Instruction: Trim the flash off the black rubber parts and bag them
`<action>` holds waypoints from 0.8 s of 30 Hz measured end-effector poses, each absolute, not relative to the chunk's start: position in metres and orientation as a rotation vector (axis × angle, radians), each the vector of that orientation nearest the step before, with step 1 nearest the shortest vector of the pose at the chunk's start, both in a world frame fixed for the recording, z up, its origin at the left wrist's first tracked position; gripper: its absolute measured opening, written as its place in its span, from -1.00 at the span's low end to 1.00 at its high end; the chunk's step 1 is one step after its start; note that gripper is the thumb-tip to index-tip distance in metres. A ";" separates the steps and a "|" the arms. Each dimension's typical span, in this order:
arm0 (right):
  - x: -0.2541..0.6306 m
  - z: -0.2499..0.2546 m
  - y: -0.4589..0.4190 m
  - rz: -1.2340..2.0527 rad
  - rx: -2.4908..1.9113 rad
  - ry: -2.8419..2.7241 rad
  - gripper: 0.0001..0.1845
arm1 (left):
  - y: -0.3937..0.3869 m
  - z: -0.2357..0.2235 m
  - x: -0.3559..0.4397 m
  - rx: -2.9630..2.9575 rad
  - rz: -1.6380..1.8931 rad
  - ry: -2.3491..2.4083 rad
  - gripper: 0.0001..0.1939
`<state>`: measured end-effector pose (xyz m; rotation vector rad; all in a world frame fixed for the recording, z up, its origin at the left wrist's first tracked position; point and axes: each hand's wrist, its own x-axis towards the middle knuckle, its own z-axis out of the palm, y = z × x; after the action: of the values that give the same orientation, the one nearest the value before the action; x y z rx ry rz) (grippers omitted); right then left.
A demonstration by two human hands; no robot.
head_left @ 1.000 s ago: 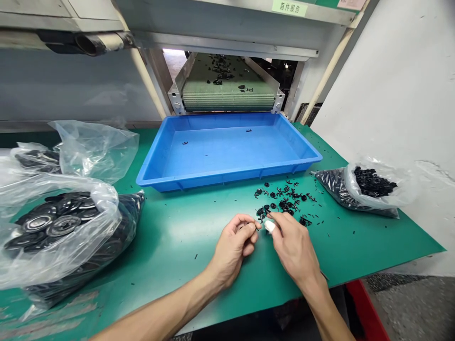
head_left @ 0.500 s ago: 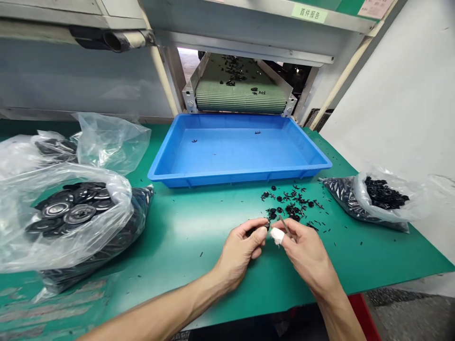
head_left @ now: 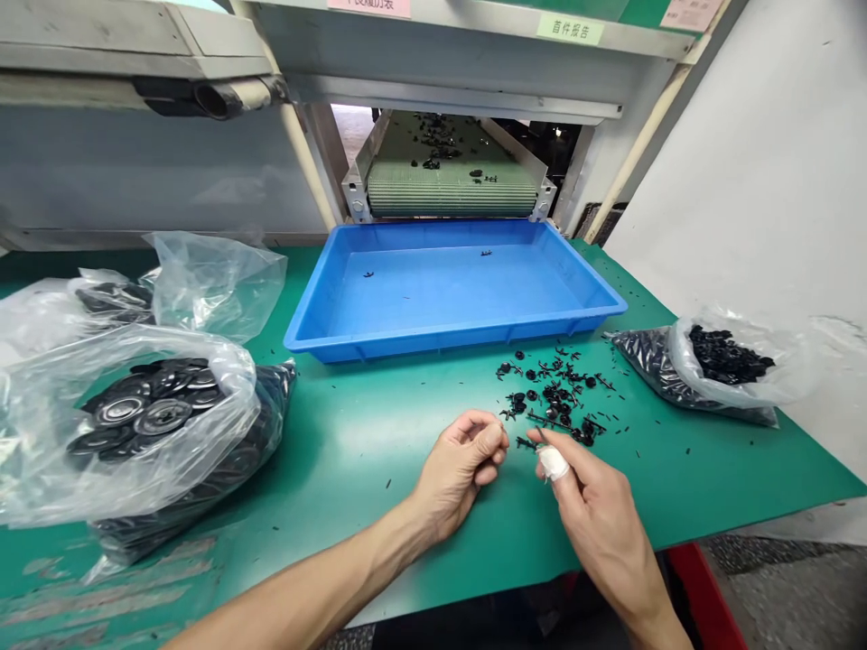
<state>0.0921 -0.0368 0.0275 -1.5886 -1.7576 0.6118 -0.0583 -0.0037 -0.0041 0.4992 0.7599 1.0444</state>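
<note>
My left hand (head_left: pixel 461 465) is closed above the green table, thumb and fingertips pinched together. Whatever may be between them is hidden or too small to name. To its right, my right hand (head_left: pixel 600 506), with white tape round the thumb, is closed on a thin blade-like tool (head_left: pixel 540 434); only its tip shows past the fingers. Just beyond both hands lies a loose spread of small black plastic parts (head_left: pixel 559 397), some round, some branched like sprues. One branched black piece (head_left: pixel 526 443) is right by the right fingertips.
A blue tray (head_left: pixel 447 348) with a few black bits stands below the end of a green conveyor belt (head_left: pixel 451 194) carrying black parts. On the left is a clear bag (head_left: pixel 223 451) of black discs, with another bag behind. A smaller bag (head_left: pixel 718 406) of black parts sits right.
My hands have moved apart, the right one slightly right and down. The dark part seen in my left hand no longer shows, and a branched piece now lies near the right fingertips. The view has shifted slightly.
</note>
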 end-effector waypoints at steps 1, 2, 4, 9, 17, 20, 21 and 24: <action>0.091 0.027 -0.039 0.600 -1.604 -1.745 -0.61 | -0.004 -0.004 -0.059 0.478 1.027 0.755 -0.66; 0.090 0.027 -0.040 0.596 -1.608 -1.737 -0.62 | -0.004 -0.005 -0.059 0.462 1.007 0.748 -0.66; 0.088 0.025 -0.042 0.598 -1.597 -1.734 -0.63 | -0.004 -0.005 -0.060 0.454 0.962 0.723 -0.66; 0.087 0.019 -0.044 0.603 -1.549 -1.754 -0.61 | -0.006 -0.007 -0.061 0.518 0.918 0.701 -0.68; 0.093 0.016 -0.050 0.547 -1.593 -1.779 -0.61 | -0.005 -0.003 -0.061 0.537 0.904 0.721 -0.68; 0.094 0.014 -0.051 0.562 -1.586 -1.787 -0.61 | -0.005 -0.003 -0.060 0.536 0.896 0.737 -0.70; 0.094 0.013 -0.050 0.575 -1.585 -1.785 -0.61 | -0.005 -0.004 -0.060 0.537 0.891 0.737 -0.71; 0.095 0.011 -0.050 0.611 -1.601 -1.771 -0.61 | -0.005 -0.005 -0.060 0.561 0.877 0.734 -0.75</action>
<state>0.0948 -0.0502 0.0105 -1.6008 -1.7710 0.6107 -0.0605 -0.0052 -0.0051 0.5606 0.7343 0.8766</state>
